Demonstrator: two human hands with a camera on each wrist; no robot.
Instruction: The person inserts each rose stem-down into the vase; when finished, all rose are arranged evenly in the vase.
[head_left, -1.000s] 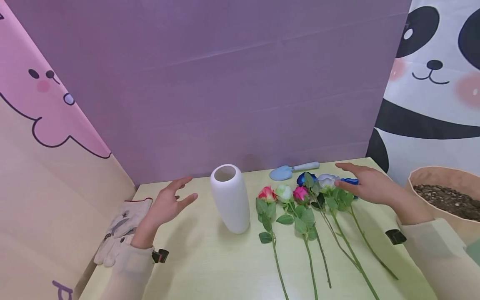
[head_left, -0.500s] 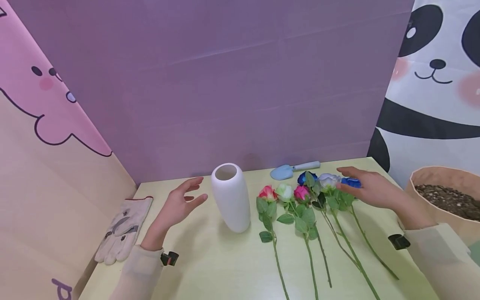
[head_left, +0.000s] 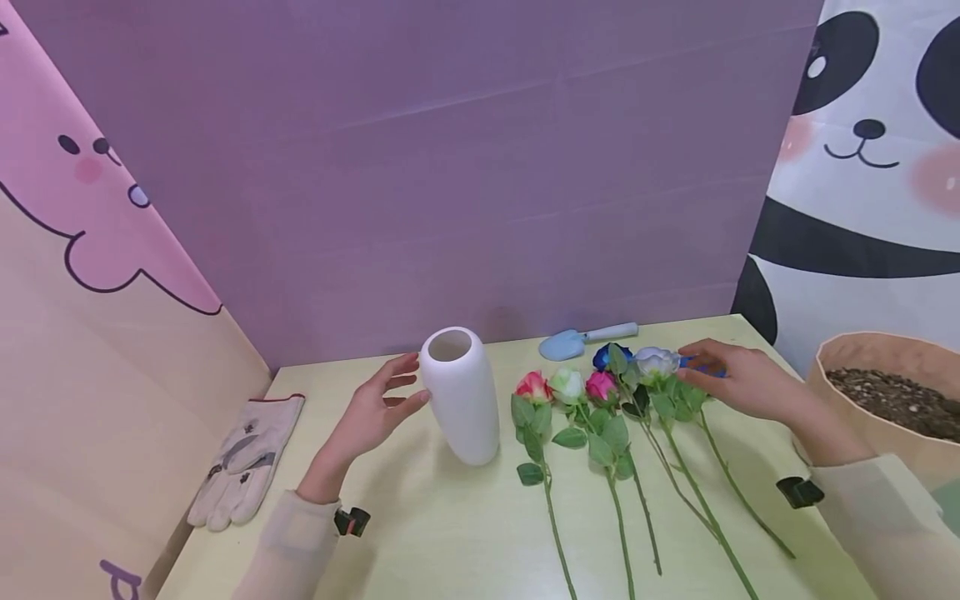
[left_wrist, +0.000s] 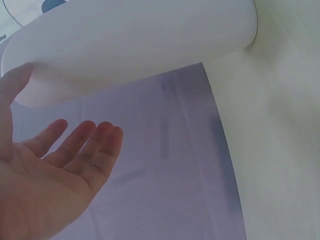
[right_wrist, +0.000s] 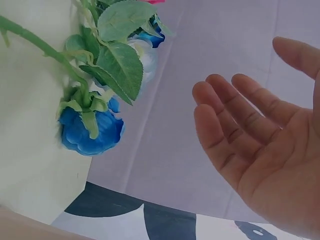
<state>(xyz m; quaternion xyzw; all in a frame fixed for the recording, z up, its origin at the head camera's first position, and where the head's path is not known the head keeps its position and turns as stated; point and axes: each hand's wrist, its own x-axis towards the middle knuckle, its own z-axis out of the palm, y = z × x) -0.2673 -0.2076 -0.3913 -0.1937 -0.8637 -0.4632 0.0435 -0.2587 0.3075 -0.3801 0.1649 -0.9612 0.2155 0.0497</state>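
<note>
A tall white vase (head_left: 461, 408) stands upright on the table. Beside its left side is my left hand (head_left: 375, 410), fingers relaxed and apart; in the left wrist view the thumb tip overlaps the vase near its mouth. My right hand (head_left: 750, 382) hovers by a blue rose (right_wrist: 92, 130), which it partly covers in the head view; its fingers are loosely bent with nothing between them. To the left of that rose lie a pale lilac rose (head_left: 655, 363), a dark blue rose (head_left: 612, 357), a pink rose (head_left: 602, 387), a whitish-green rose (head_left: 567, 386) and a coral rose (head_left: 534, 387).
A light blue trowel (head_left: 564, 344) lies behind the roses. White and grey work gloves (head_left: 243, 467) rest at the table's left edge. On the right stands a tan pot (head_left: 832, 354) holding dark soil (head_left: 892, 400). A purple backdrop (head_left: 450, 167) rises behind the table.
My left hand has moved right, up to the vase. The right hand has shifted slightly right beside the blue rose, its fingers a little more bent. The vase and roses have stayed put.
</note>
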